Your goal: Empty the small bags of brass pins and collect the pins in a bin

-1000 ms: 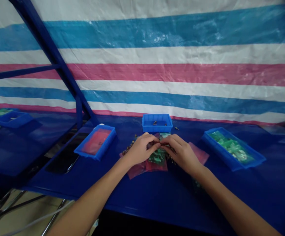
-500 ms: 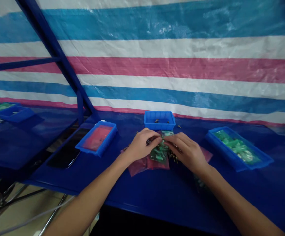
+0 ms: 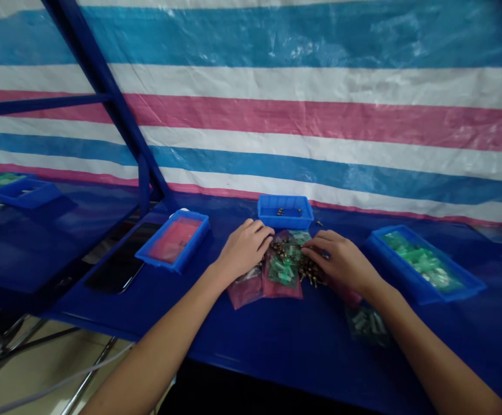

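My left hand (image 3: 245, 246) lies over the left side of a pile of small bags, its fingers bent loosely downward and their tips partly hidden. My right hand (image 3: 344, 262) is at the right side, thumb and forefinger together in a pinch; whatever they hold is too small to make out. Between the hands is a clear plastic bag (image 3: 282, 272) of green plastic pieces, on top of red plastic bags (image 3: 245, 293). Small brass-coloured screw-like parts (image 3: 312, 275) lie heaped under and beside my right fingers.
Behind the pile stands a blue tray (image 3: 285, 222) with a few brass parts. At left are a blue tray (image 3: 159, 265) of red bags and a black phone (image 3: 119, 268). A blue tray (image 3: 400, 282) of green bags is at right. Near my right wrist lies another clear bag (image 3: 368, 325).
My left hand has drawn back left from the clear bag, and its pinch has loosened. My right hand has shifted slightly right. More of the bag and the brass parts shows between them.
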Motion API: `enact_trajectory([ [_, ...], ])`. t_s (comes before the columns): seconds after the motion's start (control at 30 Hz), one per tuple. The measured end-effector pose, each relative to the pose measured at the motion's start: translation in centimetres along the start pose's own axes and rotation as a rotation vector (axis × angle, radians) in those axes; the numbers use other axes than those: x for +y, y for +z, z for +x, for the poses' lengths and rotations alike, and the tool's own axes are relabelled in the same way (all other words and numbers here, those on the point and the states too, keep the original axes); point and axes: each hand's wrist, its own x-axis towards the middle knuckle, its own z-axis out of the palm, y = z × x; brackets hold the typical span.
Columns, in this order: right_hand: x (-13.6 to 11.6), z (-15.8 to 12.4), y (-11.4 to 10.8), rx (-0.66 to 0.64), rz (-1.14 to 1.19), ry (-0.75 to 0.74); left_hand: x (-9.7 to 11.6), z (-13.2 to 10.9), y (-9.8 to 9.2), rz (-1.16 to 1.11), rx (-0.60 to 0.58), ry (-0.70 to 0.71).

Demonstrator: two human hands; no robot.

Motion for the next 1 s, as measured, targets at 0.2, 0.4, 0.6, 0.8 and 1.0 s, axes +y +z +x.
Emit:
enact_trajectory([
  [0.2, -3.3, -0.2, -0.6, -0.182, 0.085, -0.233, -0.1, 0.0, -0.1, 0.015, 0.032, -0.06],
  [0.4, -6.0, -0.5, 0.3, -0.209, -0.014, -0.255, 0.2, 0.0, 0.2, 0.016, 0.046, -0.034],
  [0.6, -6.2, -0.6, 0.6, -0.147, 0.028, -0.19, 0.4, 0.0, 0.4, -0.046, 0.046, -0.031],
  [0.8, -6.0, -0.7, 0.7, -0.117, 0.104, -0.104, 0.6, 0.1, 0.3, -0.088, 0.036, -0.033],
  [1.0, -4.7, -0.6, -0.2, -0.172, 0.021, -0.184, 0.5, 0.1, 0.2, -0.085, 0.051, -0.035],
])
